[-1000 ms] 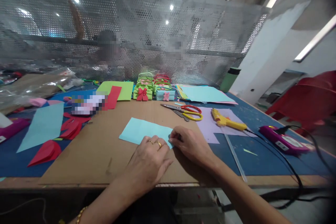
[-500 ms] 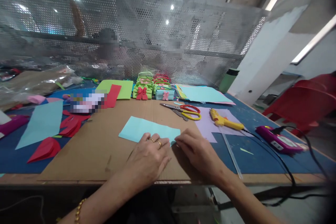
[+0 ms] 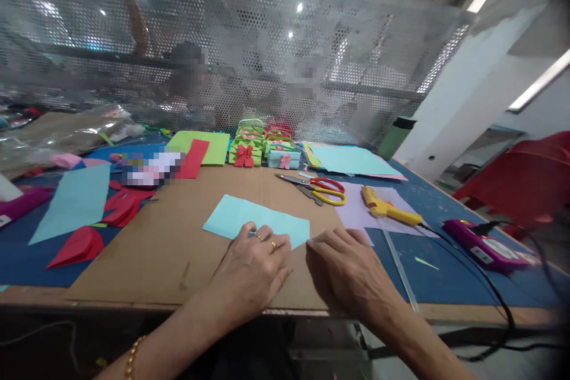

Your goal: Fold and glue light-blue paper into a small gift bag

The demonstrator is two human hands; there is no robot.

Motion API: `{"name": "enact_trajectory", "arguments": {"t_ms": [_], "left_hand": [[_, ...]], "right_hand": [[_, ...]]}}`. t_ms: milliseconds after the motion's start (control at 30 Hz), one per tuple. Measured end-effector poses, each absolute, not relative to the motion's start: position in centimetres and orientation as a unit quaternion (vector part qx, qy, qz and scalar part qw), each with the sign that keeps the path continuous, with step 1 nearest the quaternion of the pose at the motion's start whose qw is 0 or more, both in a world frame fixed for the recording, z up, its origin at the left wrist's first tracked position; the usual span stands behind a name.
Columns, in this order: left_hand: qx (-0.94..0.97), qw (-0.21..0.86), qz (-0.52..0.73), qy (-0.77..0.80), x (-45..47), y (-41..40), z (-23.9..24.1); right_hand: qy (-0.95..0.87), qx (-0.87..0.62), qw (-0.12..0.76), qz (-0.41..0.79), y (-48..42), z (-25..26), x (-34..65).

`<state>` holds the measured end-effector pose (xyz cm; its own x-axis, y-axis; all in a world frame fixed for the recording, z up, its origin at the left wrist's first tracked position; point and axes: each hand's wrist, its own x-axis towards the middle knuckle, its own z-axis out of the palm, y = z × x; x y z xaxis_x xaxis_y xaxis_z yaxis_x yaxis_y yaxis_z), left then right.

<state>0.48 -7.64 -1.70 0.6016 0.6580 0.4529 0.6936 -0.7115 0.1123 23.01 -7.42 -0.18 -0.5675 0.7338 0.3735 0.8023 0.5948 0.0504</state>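
Note:
A light blue paper sheet (image 3: 249, 219) lies flat on a brown cardboard sheet (image 3: 164, 249) on the table. My left hand (image 3: 252, 264), with rings on its fingers, presses down on the near edge of the blue paper. My right hand (image 3: 350, 267) rests palm down on the cardboard just right of the paper's near right corner, its fingertips close to that corner. Neither hand grips anything.
Scissors with red and yellow handles (image 3: 318, 188), a yellow glue gun (image 3: 385, 208) on lilac paper and a purple device (image 3: 478, 243) with a black cable lie to the right. Small paper baskets (image 3: 260, 148), green, red and blue sheets lie behind and left. A perforated metal screen stands behind.
My right hand has slid right and nearer along the paper's edge, off the paper, and flattened on the cardboard. The left hand has stayed on the paper.

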Motion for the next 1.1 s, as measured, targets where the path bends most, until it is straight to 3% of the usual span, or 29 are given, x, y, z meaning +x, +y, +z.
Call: {"name": "enact_trajectory", "arguments": {"t_ms": [100, 300, 400, 700, 1100], "left_hand": [[-0.896, 0.040, -0.236, -0.374, 0.5, -7.5, -1.8], [-0.899, 0.029, -0.224, -0.374, 0.4, -7.6, -1.6], [-0.909, 0.014, -0.208, -0.361, -0.1, -7.3, -0.8], [-0.885, -0.173, -0.177, -0.395, 1.0, -3.3, 1.8], [-0.796, -0.209, 0.052, -0.566, 5.7, -1.2, 5.1]], "right_hand": [[-0.865, -0.450, 0.181, -0.128, -7.5, -0.5, 23.8], [-0.890, -0.421, 0.121, -0.128, -7.4, -0.1, 22.6], [-0.887, -0.426, 0.140, -0.115, -7.2, -0.2, 22.5], [-0.877, -0.431, 0.202, -0.062, -6.9, -1.1, 23.2], [-0.873, -0.455, 0.162, -0.064, -7.1, -0.8, 23.0]]}}
